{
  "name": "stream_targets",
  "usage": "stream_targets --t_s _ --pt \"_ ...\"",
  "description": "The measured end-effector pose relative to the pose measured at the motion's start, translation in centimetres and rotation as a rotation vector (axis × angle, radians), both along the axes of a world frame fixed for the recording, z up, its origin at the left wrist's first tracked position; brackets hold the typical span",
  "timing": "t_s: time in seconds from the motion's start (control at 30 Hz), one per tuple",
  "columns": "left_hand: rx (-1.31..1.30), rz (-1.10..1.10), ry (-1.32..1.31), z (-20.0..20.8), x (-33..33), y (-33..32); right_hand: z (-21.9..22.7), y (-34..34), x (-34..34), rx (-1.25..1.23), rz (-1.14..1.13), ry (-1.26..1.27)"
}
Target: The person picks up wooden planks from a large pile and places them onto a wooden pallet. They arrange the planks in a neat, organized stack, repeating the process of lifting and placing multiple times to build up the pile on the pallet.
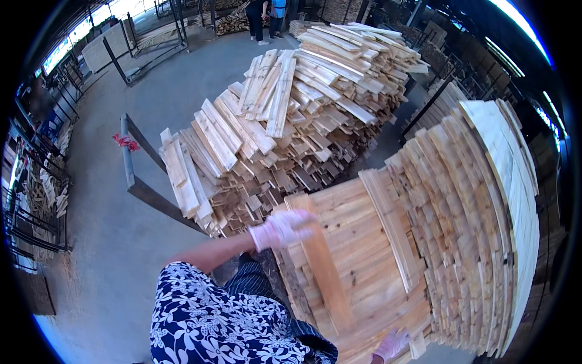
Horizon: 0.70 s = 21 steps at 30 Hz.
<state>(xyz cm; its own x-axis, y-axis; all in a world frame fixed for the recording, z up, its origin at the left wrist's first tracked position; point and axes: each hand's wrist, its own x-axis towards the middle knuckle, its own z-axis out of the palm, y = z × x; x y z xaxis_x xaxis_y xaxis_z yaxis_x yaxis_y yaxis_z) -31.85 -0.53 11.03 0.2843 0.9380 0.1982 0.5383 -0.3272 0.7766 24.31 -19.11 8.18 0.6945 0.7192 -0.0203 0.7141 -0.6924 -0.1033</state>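
Plank (327, 276) partly behind left hand (280, 230)

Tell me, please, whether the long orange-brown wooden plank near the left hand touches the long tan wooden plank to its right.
Apart. The head view shows flat light-brown wooden boards between the orange-brown plank and the tan plank.

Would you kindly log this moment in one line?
left hand: open near plank; right hand: near edge of boards; beyond: plank pile

A narrow orange-brown board (326, 276) lies flat across a layer of paler, knotted planks (367, 249) laid side by side.
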Motion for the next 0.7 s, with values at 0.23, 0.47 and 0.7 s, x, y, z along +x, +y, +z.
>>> stream_targets --t_s 0.23,0.47,0.7 --pt "-0.283 0.742 -0.310 -8.9 -26.2 21.2 12.7 27.6 -39.4 0.078 0.940 0.316" --pt "-0.361 1.011 -0.094 -12.8 -40.3 35.9 2.1 48.0 -66.7 -0.085 1.002 0.355" --pt "-0.628 1.158 -0.183 -13.7 -44.3 42.6 -2.6 53.3 -75.3 -0.162 0.851 0.309"
